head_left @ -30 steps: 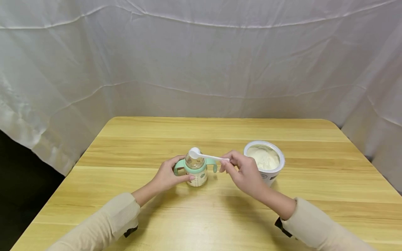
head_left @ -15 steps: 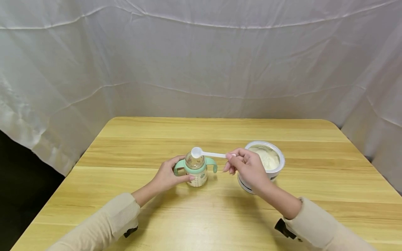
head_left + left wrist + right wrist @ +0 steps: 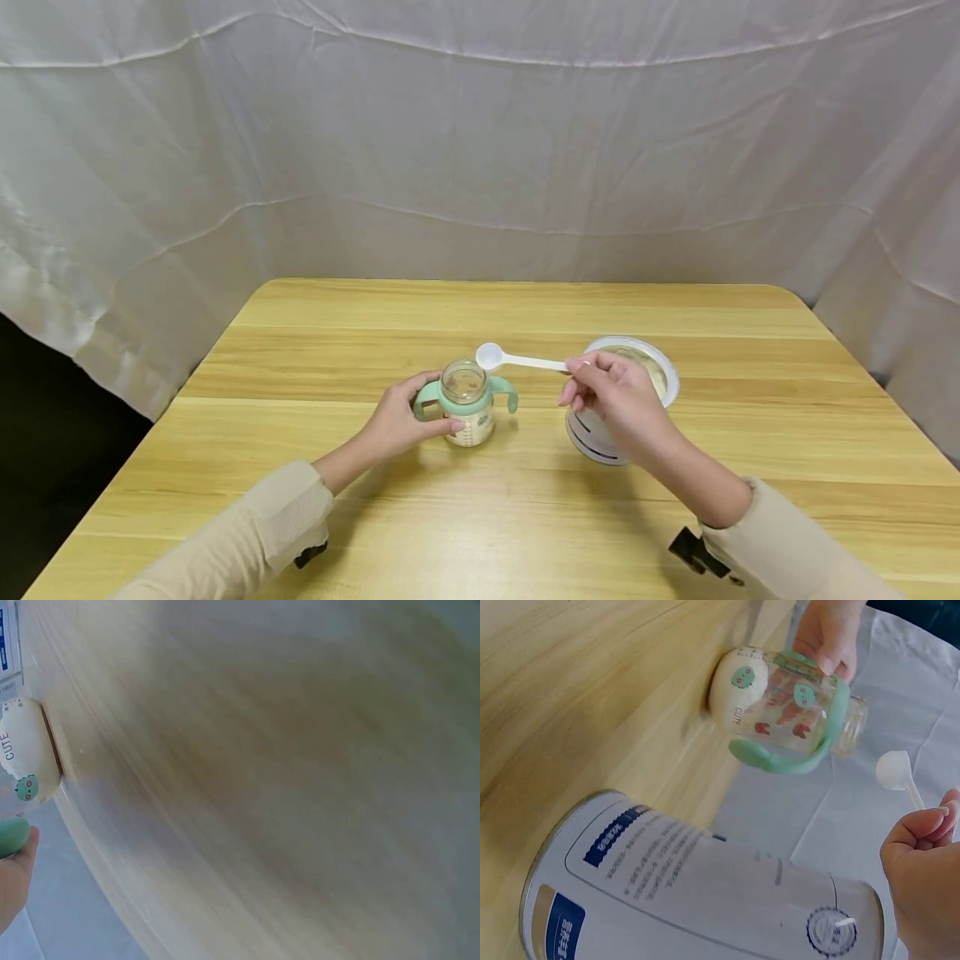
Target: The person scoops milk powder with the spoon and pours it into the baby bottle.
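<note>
My left hand [image 3: 401, 417] grips a clear baby bottle [image 3: 476, 427] with mint-green handles, thumb across its front. The bottle stands upright, uncapped, with whitish contents low inside; cartoon prints show on the bottle [image 3: 780, 697] in the right wrist view. Between thumb and fingers, my right hand [image 3: 626, 400] pinches the handle end of a white measuring scoop [image 3: 491, 357]. The scoop's bowl is held up, right of the bottle's mouth and apart from it; it looks empty. Behind my right hand stands an open white milk powder can [image 3: 597, 442], partly hidden, cream powder [image 3: 654, 367] showing inside.
Everything stands on a light wooden table [image 3: 360, 325] with rounded far corners. A pale grey curtain [image 3: 480, 150] hangs behind and along the sides. The can's printed label [image 3: 652, 847] shows in the right wrist view.
My right hand has moved right with the scoop, whose bowl went from above the bottle's mouth to beside it and turned upward. The left hand and bottle stay put.
</note>
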